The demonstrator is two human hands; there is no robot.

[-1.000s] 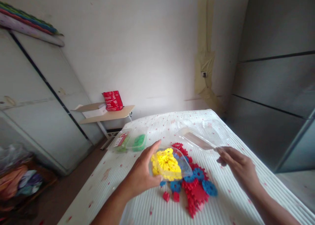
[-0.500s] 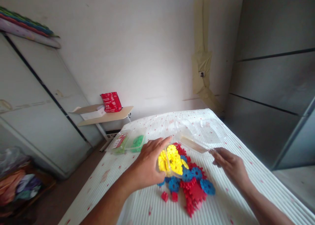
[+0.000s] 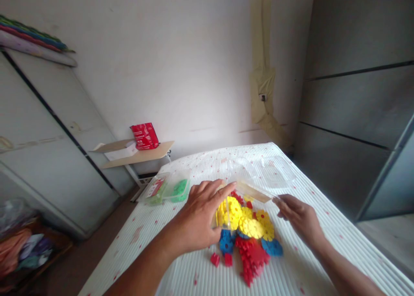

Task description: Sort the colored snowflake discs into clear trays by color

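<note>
My left hand point(image 3: 202, 216) is wrapped round a clear plastic box tipped to the right. Yellow flower-shaped building discs point(image 3: 254, 228) spill from it onto a pile. Under and around them lie blue discs point(image 3: 227, 241) and red toothed pieces point(image 3: 254, 257). Two small red blocks point(image 3: 228, 259) sit in front of the pile. My right hand point(image 3: 296, 212) pinches the edge of a clear lid point(image 3: 255, 191) with a tan strip, held tilted behind the pile. The left box's walls are mostly hidden by my fingers.
On the striped, dotted bed cover point(image 3: 145, 253) stands a clear box with green pieces point(image 3: 179, 190), beside a labelled container point(image 3: 157, 189). Clear empty trays point(image 3: 278, 171) lie at the back. A small table point(image 3: 152, 153) holds a red bag point(image 3: 145, 136).
Yellow discs have poured out of the box, covering part of the blue and red pieces. My left hand has tilted the box further right. My right hand keeps hold of the lid.
</note>
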